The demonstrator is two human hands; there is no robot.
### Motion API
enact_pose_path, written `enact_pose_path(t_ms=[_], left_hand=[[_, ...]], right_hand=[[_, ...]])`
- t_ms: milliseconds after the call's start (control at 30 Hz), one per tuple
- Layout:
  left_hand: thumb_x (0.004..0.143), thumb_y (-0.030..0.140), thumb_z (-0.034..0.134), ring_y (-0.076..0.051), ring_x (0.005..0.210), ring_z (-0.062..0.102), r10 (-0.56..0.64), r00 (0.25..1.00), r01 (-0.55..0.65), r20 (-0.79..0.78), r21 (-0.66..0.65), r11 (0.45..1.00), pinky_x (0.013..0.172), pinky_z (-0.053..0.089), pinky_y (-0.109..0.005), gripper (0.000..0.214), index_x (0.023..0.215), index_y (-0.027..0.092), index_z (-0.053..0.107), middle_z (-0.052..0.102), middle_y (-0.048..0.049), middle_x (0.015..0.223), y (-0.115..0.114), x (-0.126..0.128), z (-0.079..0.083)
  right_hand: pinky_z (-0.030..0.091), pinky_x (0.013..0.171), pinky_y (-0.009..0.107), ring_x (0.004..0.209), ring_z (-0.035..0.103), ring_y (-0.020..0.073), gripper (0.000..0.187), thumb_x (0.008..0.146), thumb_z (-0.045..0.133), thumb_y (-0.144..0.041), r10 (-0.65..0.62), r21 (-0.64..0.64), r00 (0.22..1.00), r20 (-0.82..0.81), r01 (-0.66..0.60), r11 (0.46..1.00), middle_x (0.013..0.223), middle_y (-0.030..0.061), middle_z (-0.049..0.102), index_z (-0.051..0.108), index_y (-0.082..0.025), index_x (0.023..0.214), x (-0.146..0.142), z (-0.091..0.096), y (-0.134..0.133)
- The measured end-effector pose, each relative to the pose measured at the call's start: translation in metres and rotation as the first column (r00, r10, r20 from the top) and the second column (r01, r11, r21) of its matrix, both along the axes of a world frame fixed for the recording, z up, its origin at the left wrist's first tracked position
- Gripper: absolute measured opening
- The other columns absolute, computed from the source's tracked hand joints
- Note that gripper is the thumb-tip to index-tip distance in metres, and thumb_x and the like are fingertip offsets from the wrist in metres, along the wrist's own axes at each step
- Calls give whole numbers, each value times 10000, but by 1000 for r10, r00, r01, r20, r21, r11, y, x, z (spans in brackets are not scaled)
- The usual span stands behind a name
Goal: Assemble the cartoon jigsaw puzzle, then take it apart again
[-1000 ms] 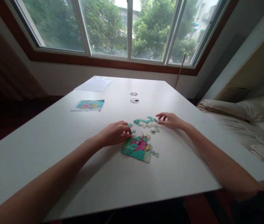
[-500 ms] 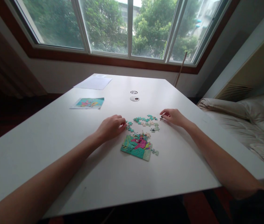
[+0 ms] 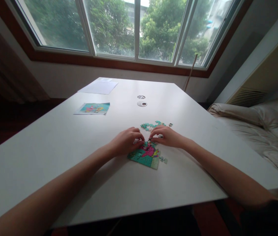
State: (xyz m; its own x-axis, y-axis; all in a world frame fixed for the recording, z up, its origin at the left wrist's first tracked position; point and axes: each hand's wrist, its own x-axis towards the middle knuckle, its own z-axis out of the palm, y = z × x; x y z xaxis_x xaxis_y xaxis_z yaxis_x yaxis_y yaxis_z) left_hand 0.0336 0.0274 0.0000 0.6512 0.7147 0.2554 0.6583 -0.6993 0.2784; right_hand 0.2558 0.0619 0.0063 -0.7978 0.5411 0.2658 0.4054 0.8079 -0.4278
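Observation:
A partly assembled jigsaw puzzle (image 3: 143,161), turquoise with a pink figure, lies near the middle of the white table. At its upper left edge my left hand (image 3: 128,140) has its fingers curled and closed; whether they pinch a piece or just touch the puzzle is hidden. My right hand (image 3: 167,135) pinches a small dark puzzle piece over the puzzle's top edge, the fingertips close to those of the left. Behind the hands lie loose turquoise pieces (image 3: 146,126), some covered by the right hand. Joined pale pieces (image 3: 163,159) sit at the puzzle's right side.
A printed reference picture (image 3: 93,108) lies at the left, with white paper sheets (image 3: 98,87) behind it. Two round inserts (image 3: 142,104) are set in the table (image 3: 84,183). One loose piece (image 3: 170,124) lies beyond my right hand. A sofa (image 3: 257,131) stands to the right.
My right hand has moved left and nearer, from the far right pieces to the puzzle's top edge. My left hand has shifted right and nearer, onto the puzzle's upper left edge.

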Motion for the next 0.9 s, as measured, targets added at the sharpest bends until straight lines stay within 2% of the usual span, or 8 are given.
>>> enact_pose_path(t_ms=[133, 200, 367, 433, 567, 700, 767, 900], left_hand=[[837, 241, 544, -172, 815, 553, 21, 999, -21, -25, 23, 1000, 700, 441, -264, 133, 852, 222, 674, 615, -37, 835, -1, 1, 1], [836, 255, 549, -180, 809, 548, 55, 998, -53, -43, 42, 998, 703, 441, -277, 126, 837, 214, 668, 619, -39, 833, -1, 1, 1], [834, 262, 554, -206, 801, 537, 158, 985, -151, -74, 89, 984, 708, 444, -318, 141, 814, 176, 664, 626, -66, 839, 0, 1, 3], [836, 260, 551, -206, 808, 538, 173, 982, -165, -81, 97, 981, 713, 445, -316, 143, 829, 179, 669, 631, -65, 847, 0, 1, 3], [841, 251, 533, -209, 816, 536, 202, 976, -192, -83, 116, 975, 707, 447, -314, 156, 836, 184, 674, 631, -68, 844, 2, 0, 1], [861, 244, 488, -239, 849, 524, 236, 970, -227, -55, 139, 964, 717, 452, -356, 208, 922, 154, 665, 619, -104, 903, 2, -1, -2], [874, 264, 475, -239, 876, 520, 203, 978, -195, -43, 136, 971, 746, 452, -366, 235, 989, 151, 646, 609, -109, 953, 0, 0, -2], [845, 289, 544, -191, 884, 533, 4, 998, 1, -68, 81, 997, 783, 444, -300, 170, 951, 218, 657, 613, -49, 959, -7, 4, 3]], right_hand=[[440, 726, 283, 761, 574, 154, 155, 839, 546, -244, -218, 41, 976, -13, 218, 975, 800, 56, 658, 685, -189, 879, 5, -4, 8], [437, 733, 286, 796, 573, 163, 177, 838, 539, -232, -248, 57, 969, 10, 247, 967, 850, 72, 648, 679, -186, 937, 11, -2, 11], [444, 723, 267, 809, 569, 152, 218, 779, 629, -326, -3, -64, 995, 99, 10, 998, 906, 60, 627, 672, -200, 952, 20, 10, 11], [444, 734, 272, 804, 568, 150, 201, 763, 646, -333, 46, -112, 989, 139, -31, 993, 900, 54, 630, 679, -200, 910, 21, 13, 10], [439, 702, 254, 775, 562, 140, 176, 741, 666, -309, 32, -152, 987, 161, -7, 988, 851, 39, 632, 648, -175, 854, 21, 12, 12], [412, 623, 232, 685, 529, 121, 101, 727, 670, -248, -121, -43, 986, 116, 127, 991, 753, 12, 614, 610, -170, 749, 23, 10, 17], [408, 638, 241, 686, 528, 125, 96, 726, 671, -244, -130, 5, 985, 111, 130, 991, 732, 11, 614, 610, -170, 714, 24, 9, 19], [419, 697, 263, 722, 556, 137, 149, 748, 659, -326, 14, -35, 989, 147, -9, 999, 745, 19, 644, 645, -178, 743, 27, 10, 19]])
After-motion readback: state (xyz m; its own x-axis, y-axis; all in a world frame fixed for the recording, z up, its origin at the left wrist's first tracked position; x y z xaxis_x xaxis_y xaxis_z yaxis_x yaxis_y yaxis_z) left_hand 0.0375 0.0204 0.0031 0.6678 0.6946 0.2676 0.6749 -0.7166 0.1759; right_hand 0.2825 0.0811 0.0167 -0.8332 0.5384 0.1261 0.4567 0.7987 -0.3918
